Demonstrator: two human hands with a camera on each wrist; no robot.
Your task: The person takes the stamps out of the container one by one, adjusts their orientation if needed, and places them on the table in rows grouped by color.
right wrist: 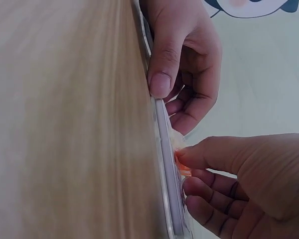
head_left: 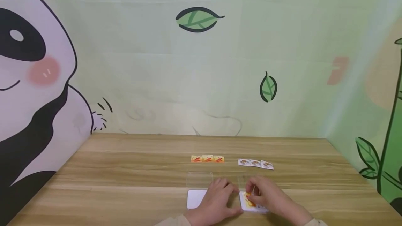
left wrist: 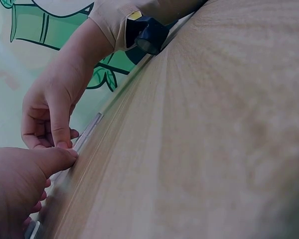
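My right hand [head_left: 268, 196] pinches a small orange-and-yellow picture card [right wrist: 183, 169] between thumb and index finger. Beneath it lies a white stack in a clear plastic case [right wrist: 164, 144], mostly covered by that hand in the head view. My left hand [head_left: 216, 201] holds the same case by its left side, with the thumb at the near corner and the fingers toward the far corner. Partly behind the left hand, a second white stack [head_left: 195, 198] lies on the wooden table. In the left wrist view the two hands almost meet over the case.
Beyond the hands, three orange picture cards [head_left: 207, 159] lie in a row. Further right is a row of three white picture cards [head_left: 255, 163]. A clear lid [head_left: 199, 180] lies flat behind the left stack. A printed panda backdrop [head_left: 198, 79] stands along the table's back edge.
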